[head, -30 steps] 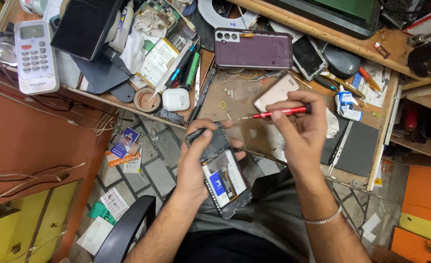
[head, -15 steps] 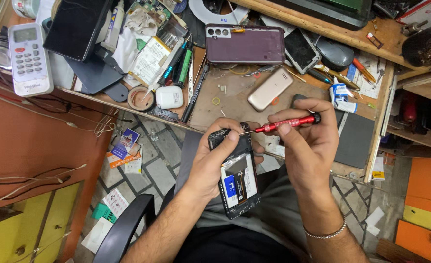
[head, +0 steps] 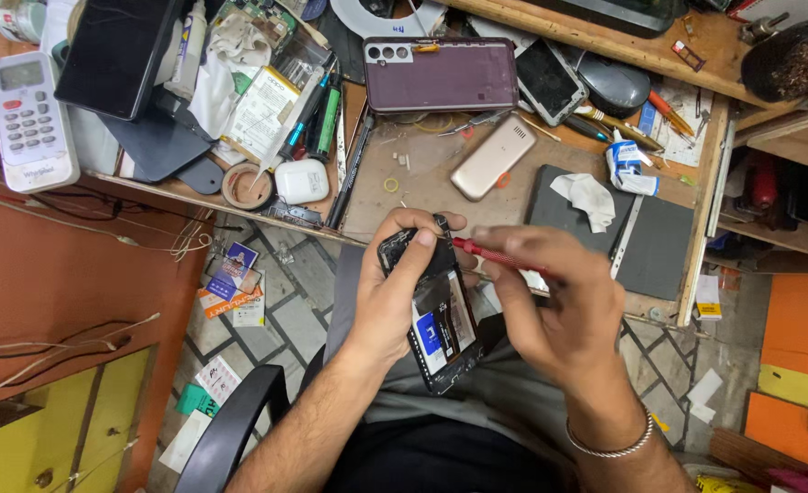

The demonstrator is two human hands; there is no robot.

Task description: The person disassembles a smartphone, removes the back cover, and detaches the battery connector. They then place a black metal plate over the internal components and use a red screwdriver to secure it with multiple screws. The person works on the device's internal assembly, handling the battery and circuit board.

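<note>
My left hand [head: 393, 290] grips an opened black phone [head: 440, 319], back cover off, with its circuit parts and a blue-labelled battery showing. My right hand [head: 559, 310] holds a red-handled screwdriver [head: 500, 259], whose tip touches the upper edge of the phone near the left thumb. Both hands hover over my lap, just in front of the workbench edge [head: 239, 203]. A silver bracelet circles my right wrist.
The cluttered wooden bench carries a purple phone back [head: 440, 75], a gold keypad phone [head: 493, 157], a dark mat [head: 659, 233] with a crumpled tissue, a white remote [head: 30, 119], tools, tape and a tablet [head: 116, 55]. A black chair arm [head: 230, 434] and papers lie on the tiled floor.
The screwdriver has dropped from above the bench to the phone's top edge. Both hands and the phone shifted slightly toward my lap.
</note>
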